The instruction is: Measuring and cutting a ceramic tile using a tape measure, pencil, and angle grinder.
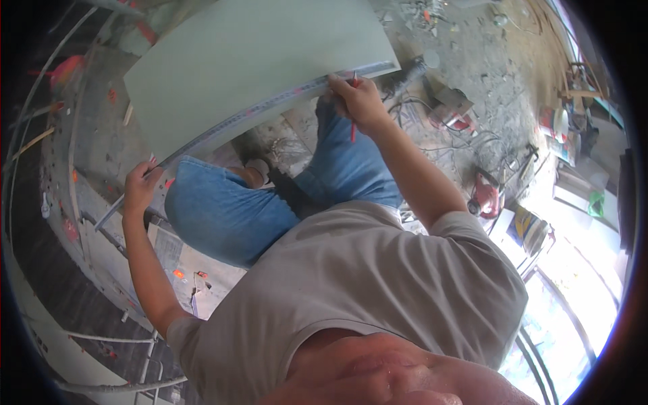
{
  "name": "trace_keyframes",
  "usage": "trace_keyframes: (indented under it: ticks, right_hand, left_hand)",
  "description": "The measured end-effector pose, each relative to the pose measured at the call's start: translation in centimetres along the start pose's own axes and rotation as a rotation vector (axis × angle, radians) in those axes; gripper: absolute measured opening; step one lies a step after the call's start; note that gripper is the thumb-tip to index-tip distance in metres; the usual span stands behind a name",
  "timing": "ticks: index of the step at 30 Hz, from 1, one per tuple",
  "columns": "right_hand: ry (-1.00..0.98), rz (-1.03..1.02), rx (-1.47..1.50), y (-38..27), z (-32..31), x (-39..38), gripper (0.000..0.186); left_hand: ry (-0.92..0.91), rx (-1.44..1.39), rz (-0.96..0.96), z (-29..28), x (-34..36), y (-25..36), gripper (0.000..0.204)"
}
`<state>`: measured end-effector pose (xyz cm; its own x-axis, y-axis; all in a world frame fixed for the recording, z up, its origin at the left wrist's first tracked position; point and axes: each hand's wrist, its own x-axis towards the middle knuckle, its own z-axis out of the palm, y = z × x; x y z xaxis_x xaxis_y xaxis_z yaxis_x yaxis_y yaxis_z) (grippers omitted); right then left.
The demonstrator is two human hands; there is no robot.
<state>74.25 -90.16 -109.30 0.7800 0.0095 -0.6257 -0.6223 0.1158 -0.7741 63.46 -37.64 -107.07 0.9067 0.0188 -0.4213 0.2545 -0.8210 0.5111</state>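
Right hand (358,101), up at about one o'clock from the bent knees, is closed around a thin red pencil (353,128) whose shaft hangs down below the fist, and its fingertips press on the long metal straightedge (256,108). Left hand (140,185), out at nine o'clock, is curled around the lower end of that same straightedge, which runs as a pale grey strip along the near edge of a large smooth grey-green board (250,61). This flat, matte board fills the twelve o'clock area and hides the floor beneath it. Blue denim knees (223,212) sit just under the strip (the grey T-shirt (358,283) blocks most of the lower view). At three o'clock lie power tools, one with a red body (484,192), amid tangled cables on a dusty, rubble-strewn concrete floor (486,74). At seven o'clock thin white pipes (108,337) cross a rough grey surface.
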Motion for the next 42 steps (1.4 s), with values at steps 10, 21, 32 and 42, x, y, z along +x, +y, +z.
trace_keyframes:
  ticks: [10,21,32,42]
  right_hand:
    - [0.125,-0.004,-0.055,-2.8,-4.2,3.7,0.024]
    - [0.052,-0.815,-1.141,-8.9,3.4,9.9,0.035]
    - [0.069,-0.743,-1.282,-11.1,6.6,18.7,0.036]
    - [0.168,-0.738,-1.415,-12.7,7.3,22.7,0.039]
  left_hand:
    - [-0.015,-0.109,0.137,-0.6,2.3,-3.4,0.021]
    - [0.058,0.001,0.121,-6.4,12.4,-5.0,0.02]
    - [0.049,0.061,0.096,-7.8,16.2,-6.4,0.019]
    - [0.096,0.042,0.055,-7.9,18.2,-6.5,0.022]
